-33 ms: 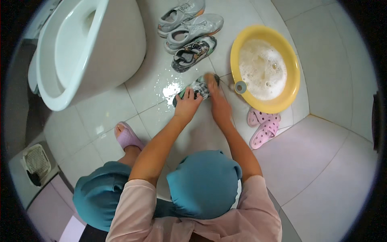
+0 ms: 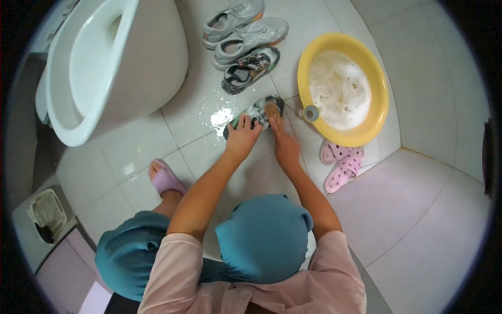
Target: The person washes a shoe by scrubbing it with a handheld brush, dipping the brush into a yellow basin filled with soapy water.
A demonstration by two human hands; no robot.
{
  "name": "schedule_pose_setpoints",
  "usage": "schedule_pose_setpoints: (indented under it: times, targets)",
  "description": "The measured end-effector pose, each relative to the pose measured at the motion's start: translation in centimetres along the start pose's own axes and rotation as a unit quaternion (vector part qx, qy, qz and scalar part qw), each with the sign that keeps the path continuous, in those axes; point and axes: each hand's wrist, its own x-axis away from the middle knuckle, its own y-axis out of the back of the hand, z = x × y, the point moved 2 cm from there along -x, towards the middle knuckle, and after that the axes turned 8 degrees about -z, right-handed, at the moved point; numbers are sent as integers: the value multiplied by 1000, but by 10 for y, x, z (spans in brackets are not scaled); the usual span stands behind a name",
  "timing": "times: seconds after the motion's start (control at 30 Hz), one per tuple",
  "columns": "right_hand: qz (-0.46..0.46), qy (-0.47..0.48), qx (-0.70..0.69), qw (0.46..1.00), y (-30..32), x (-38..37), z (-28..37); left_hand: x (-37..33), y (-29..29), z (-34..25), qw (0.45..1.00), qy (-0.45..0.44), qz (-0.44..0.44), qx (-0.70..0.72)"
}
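A wet black, white and green sneaker lies on the tiled floor in front of me, toe pointing up and right. My left hand grips it near the heel and opening, fingers hooked over its edge. Over the toe end is my right hand, its fingers pressed down on the upper. Something brownish shows at those fingertips, too unclear to name. Just beyond lies a matching sneaker.
Two grey sneakers rest farther back. A yellow basin of foamy water stands at the right, beside pink spotted clogs. A white toilet takes up the far left. Puddled water glistens on the floor.
My right hand, smeared by motion before, has shifted slightly on the toe end and shows more sharply. My left hand keeps its grip on the sneaker.
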Motion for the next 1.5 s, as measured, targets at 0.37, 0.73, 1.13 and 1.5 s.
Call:
schedule_pose_setpoints:
  times: [0.37, 0.73, 1.13, 1.5]
  targets:
    - [4, 38, 26, 999, 3, -6, -9, -8, 1, -8, 997, 58, 8, 47]
    - [-97, 53, -104, 988, 13, -29, 11, -10, 1, -8, 999, 33, 26, -11]
    - [-41, 9, 9, 999, -7, -14, -10, -20, 5, -11, 997, 68, -12, 34]
    - [-8, -10, -56, 998, 0, 10, 5, 17, 17, 1, 991, 86, 47, 95]
